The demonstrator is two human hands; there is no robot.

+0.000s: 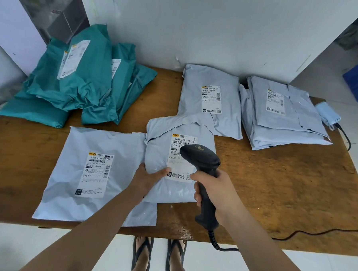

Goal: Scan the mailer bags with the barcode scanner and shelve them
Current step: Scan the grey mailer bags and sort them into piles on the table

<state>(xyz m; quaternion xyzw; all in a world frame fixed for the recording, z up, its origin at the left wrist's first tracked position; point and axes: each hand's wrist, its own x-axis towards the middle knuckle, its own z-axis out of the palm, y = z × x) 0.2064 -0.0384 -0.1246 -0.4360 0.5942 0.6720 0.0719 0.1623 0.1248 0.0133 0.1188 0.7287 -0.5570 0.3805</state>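
Mailer bags: 3 single grey | left grip holds middle bag | right grip clasps scanner

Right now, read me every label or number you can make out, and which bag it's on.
"163A A111-12 78" and "A111": centre grey mailer, under the barcode scanner.
"530A G151-00 PDD" and "G151": left grey mailer.
"163A C989-00 97" and "C989": back grey mailer.
Too blurred: labels on the grey stack and teal mailers, plus all small print.

The wooden table bears heaped teal mailer bags, grey mailer bags, a pale blue device and a cable.
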